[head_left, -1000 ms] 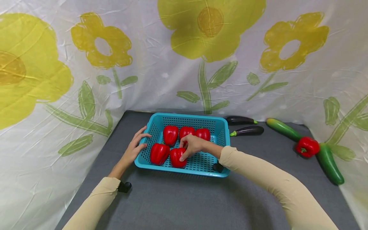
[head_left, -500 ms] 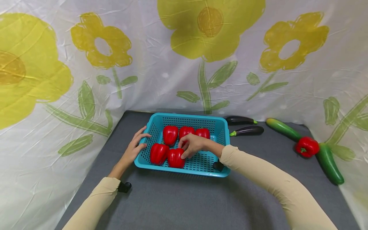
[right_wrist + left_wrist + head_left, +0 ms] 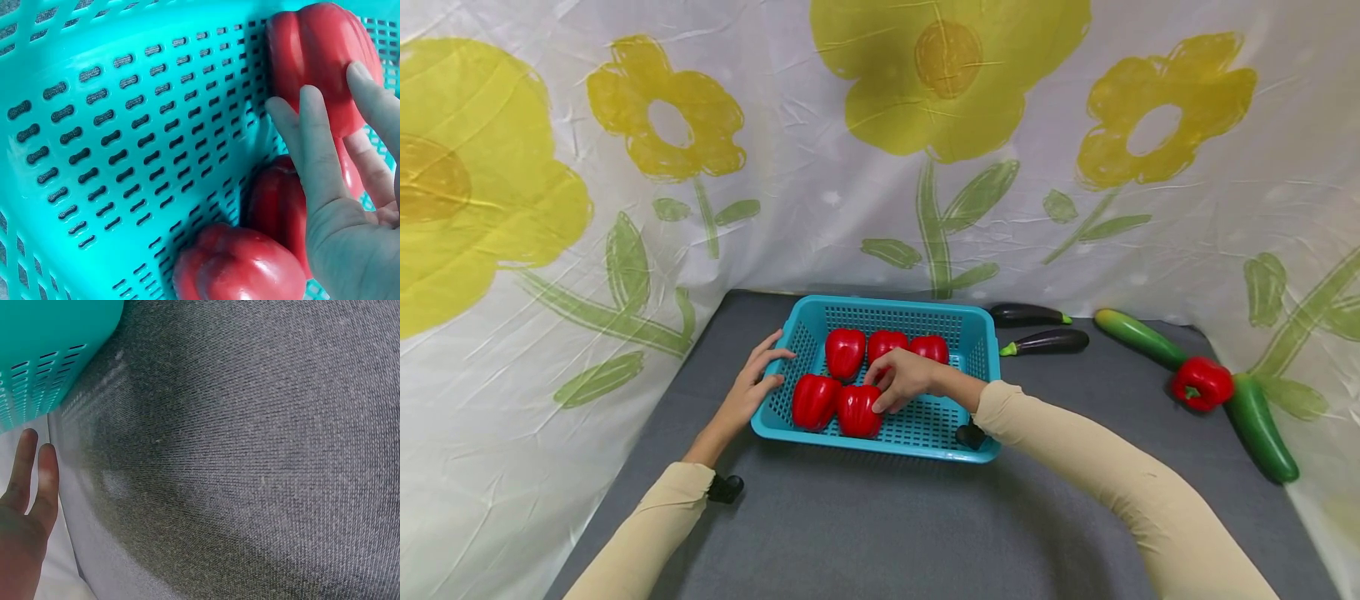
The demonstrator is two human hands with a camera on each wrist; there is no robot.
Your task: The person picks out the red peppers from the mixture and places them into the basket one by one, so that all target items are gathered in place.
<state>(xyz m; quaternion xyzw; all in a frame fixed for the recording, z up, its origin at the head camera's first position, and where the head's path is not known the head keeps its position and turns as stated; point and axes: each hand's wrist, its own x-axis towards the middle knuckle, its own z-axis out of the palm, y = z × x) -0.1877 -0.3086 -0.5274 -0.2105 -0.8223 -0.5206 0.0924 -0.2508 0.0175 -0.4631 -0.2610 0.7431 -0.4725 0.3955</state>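
A turquoise plastic basket holds several red bell peppers in two rows. My right hand is inside it, at the right side of the front bell pepper. In the right wrist view the thumb touches that bell pepper, and the other fingers of the hand are loosely spread, not closed round it. Another bell pepper stands to its left, and one behind. My left hand lies with extended fingers against the basket's left rim; its fingers look straight in the left wrist view.
Two eggplants lie right of the basket on the grey cloth table. Farther right are a cucumber-like green vegetable, a loose bell pepper and a second green vegetable. A flowered curtain hangs behind.
The front bell pepper has shifted slightly left toward its neighbour, and my right hand has drawn a little right, its fingers loosening from it. The left hand has stayed in place.
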